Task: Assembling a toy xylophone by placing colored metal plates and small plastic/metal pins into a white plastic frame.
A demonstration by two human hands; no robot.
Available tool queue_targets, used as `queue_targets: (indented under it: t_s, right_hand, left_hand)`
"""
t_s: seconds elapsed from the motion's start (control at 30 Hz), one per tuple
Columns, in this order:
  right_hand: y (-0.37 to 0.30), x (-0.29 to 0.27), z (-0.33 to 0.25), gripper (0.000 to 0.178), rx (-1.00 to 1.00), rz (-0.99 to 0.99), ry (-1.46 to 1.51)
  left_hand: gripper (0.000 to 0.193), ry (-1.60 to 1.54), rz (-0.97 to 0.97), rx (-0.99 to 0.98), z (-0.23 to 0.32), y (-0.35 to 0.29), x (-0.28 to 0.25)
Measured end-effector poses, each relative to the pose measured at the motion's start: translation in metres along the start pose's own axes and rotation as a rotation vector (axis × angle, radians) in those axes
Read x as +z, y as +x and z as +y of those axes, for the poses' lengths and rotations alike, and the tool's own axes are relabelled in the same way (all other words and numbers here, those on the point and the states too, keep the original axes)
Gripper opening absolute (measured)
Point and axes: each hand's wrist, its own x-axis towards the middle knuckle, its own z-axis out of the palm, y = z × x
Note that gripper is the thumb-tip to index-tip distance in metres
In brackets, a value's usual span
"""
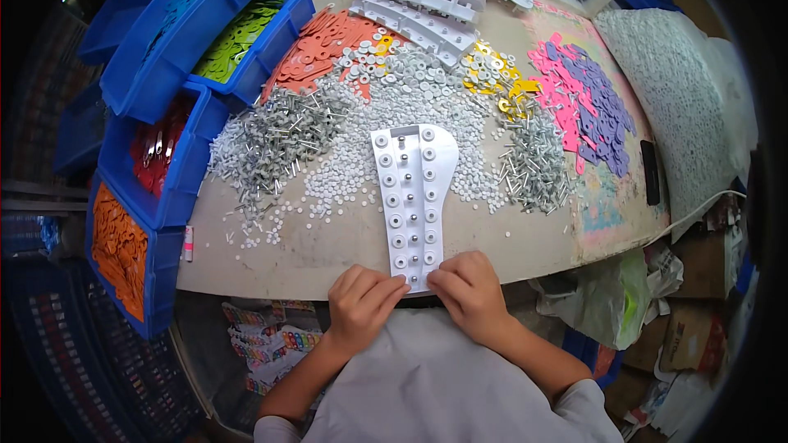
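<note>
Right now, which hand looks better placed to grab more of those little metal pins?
Probably the left hand. Both hands rest on the near end of the white tray, but the big grey pin pile lies on its side; the right hand has only a smaller pile, farther off.

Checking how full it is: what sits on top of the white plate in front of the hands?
On the white plate, two rows of white washers sit with metal pins between. The left hand and right hand hide its near end.
</note>
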Motion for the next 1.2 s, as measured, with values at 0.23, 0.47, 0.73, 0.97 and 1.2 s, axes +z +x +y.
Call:
queue_targets:
  t_s: [0.23, 0.47, 0.73, 0.97, 1.2]
  right_hand:
    - [-0.005, 0.004, 0.017, 0.019, -0.046, 0.027, 0.027]
    - [-0.003, -0.001, 0.005, 0.017, 0.155, 0.011, 0.151]
    - [0.024, -0.020, -0.013, 0.017, 0.123, -0.241, -0.048]
    - [0.029, -0.035, 0.000, 0.014, 0.243, -0.208, 0.199]
    - [0.076, -0.052, 0.029, 0.016, 0.129, 0.155, -0.282]
  left_hand:
    - [0.021, -0.169, 0.018, -0.011, -0.009, 0.000, 0.007]
    - [0.018, -0.218, -0.005, -0.022, -0.008, 0.004, 0.005]
    - [0.017, -0.210, -0.030, -0.064, -0.008, 0.002, 0.009]
    - [0.025, -0.256, -0.111, -0.095, -0.007, 0.009, -0.003]
    - [0.026, -0.086, 0.190, -0.160, -0.044, 0.004, -0.040]
